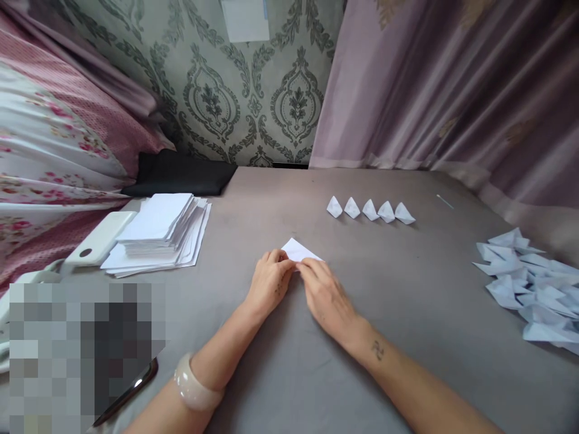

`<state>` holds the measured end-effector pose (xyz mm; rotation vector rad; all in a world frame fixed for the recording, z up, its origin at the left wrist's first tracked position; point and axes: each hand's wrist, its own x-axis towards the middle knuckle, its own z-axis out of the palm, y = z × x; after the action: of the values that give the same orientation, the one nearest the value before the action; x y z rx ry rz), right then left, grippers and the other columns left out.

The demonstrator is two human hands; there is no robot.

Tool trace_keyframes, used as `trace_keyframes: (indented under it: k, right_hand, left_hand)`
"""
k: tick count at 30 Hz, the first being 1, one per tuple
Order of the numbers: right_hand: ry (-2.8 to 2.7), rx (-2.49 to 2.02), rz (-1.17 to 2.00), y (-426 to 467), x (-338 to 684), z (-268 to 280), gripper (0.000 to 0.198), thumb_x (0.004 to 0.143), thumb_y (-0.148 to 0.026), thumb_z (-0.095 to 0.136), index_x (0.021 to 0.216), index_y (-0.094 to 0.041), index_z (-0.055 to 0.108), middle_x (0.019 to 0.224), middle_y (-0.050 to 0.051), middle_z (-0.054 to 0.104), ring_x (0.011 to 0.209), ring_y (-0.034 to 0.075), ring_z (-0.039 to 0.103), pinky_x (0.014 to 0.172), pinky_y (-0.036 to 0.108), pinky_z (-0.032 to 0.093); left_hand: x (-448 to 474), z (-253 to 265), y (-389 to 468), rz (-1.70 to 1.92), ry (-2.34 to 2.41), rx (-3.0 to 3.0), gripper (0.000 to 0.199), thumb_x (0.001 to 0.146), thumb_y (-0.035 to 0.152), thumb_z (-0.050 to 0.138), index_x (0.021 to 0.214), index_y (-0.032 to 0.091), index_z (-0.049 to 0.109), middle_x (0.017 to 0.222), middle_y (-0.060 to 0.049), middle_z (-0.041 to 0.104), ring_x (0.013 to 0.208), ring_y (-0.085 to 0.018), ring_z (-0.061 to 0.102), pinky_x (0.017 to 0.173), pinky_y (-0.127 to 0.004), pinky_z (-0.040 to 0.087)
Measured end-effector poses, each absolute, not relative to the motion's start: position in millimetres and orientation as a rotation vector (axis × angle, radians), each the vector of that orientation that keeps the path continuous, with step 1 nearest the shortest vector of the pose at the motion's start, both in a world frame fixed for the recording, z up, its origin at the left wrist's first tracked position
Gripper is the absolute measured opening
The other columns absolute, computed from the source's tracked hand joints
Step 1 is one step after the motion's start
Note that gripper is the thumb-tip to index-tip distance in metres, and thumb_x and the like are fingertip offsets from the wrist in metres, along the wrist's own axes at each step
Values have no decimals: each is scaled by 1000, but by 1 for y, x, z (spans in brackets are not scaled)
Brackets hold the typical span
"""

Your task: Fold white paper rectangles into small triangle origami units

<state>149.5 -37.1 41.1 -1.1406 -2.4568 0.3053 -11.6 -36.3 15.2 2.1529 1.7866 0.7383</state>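
Note:
A small folded sheet of white paper (296, 248) lies on the table in front of me, one corner pointing away. My left hand (270, 278) grips its near left edge, thumb and fingers closed on it. Against its near right side presses my right hand (326, 293), fingers bent over the edge and close to the left thumb. Both hands cover the near part of the sheet, so the fold there is hidden. Beyond them, to the right, several folded paper pieces (351, 208) stand in a row.
At the left is a stack of white paper (156, 226) beside a white device (100, 238). A black cloth item (181, 173) lies behind it. Several folded paper shapes (534, 289) are heaped at the right edge. A thin white stick (445, 201) lies near the curtain (407, 84).

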Motion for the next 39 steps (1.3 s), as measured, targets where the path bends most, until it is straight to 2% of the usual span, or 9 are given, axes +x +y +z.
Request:
trace_keyframes:
  k: [4,11,17,20,23,27,32,37,39]
  right_hand:
    - [-2532,-1310,235,-57,135,42,30,93,-20,44,121,-11,52,118,16,55,101,25,57,85,40,51]
    - [-2547,-1455,82,-60,136,44,36,93,-34,47,120,-11,53,109,15,59,99,26,56,84,39,50]
    - [-2511,-1549,44,-58,139,44,35,93,-33,46,117,-9,55,103,16,58,94,26,55,78,38,52]
    - [-2506,-1516,108,-54,140,43,34,93,-30,46,116,-7,55,105,17,58,97,27,54,78,39,52]
    - [-2499,-1482,132,-46,142,41,29,93,-26,43,112,-9,57,106,17,58,100,28,53,78,39,52]
    - [-2471,-1425,138,-32,147,37,26,93,-22,42,111,-10,58,110,17,58,105,27,52,81,38,52]
    - [-2418,-1427,186,-14,154,35,27,94,-25,41,107,-12,61,117,15,57,109,26,53,83,38,51]
    - [-2387,-1404,279,-1,159,32,23,92,-21,47,106,-13,63,124,13,56,113,25,52,89,37,49]
    - [-2366,-1387,304,2,160,32,24,91,-21,48,108,-15,63,123,12,56,113,24,52,91,36,48]
  left_hand:
    - [-13,11,-33,760,1779,2082,25,88,21,52,103,29,70,100,-6,60,92,-21,55,85,-38,43]
    - [-17,10,-32,747,1764,2045,24,86,20,54,102,28,71,102,-7,59,94,-21,55,86,-39,42]
    - [-17,16,-34,773,1693,1989,29,83,16,51,104,25,69,103,-7,58,95,-20,56,88,-38,43]
    - [-18,20,-33,865,1845,1870,31,81,23,56,111,20,65,108,-10,56,99,-22,54,90,-39,44]
    - [-22,18,-31,903,2104,1845,27,82,32,56,104,18,65,105,-12,55,100,-27,50,91,-46,41]
    - [-26,14,-27,911,2196,1844,15,82,28,55,87,19,64,94,-9,57,93,-26,50,87,-45,42]
    - [-21,21,-27,876,2181,1747,16,80,28,54,72,17,63,86,-8,58,85,-23,52,83,-42,43]
    - [-10,35,-39,816,2043,1589,16,81,30,51,74,18,58,69,-2,59,66,-17,54,65,-31,42]
    - [-6,39,-43,875,1978,1516,13,81,30,52,81,18,57,67,0,59,61,-14,54,60,-27,41]
